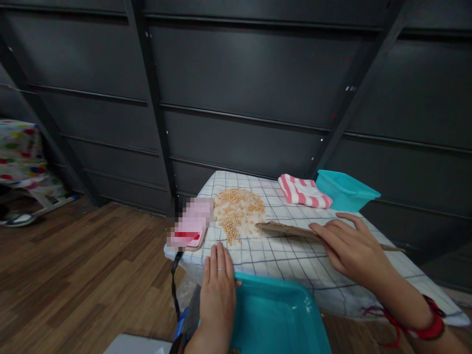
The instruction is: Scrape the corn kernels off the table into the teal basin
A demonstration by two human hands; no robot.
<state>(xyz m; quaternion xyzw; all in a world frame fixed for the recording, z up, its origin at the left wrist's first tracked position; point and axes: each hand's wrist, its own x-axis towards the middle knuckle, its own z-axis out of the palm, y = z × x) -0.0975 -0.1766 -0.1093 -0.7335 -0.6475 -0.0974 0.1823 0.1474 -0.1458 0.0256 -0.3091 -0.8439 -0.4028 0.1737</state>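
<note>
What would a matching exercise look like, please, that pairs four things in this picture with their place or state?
Things:
1. Wooden strip
2. Yellow beans
3. Towel
4. Near teal tray

Places and states:
A. Folded, pink and white striped
B. Beside the left hand, at the table's near edge
C. Held in the right hand
D. Spread loose among paler grains

Right pairs: 1-C, 2-D, 3-A, 4-B.

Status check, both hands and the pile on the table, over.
Right hand holding wooden strip, tip at pile. Left hand open at rim of near teal basin. Pile: yellow beans, white grains, loose on checked cloth. Pink item close on pile's left.
</note>
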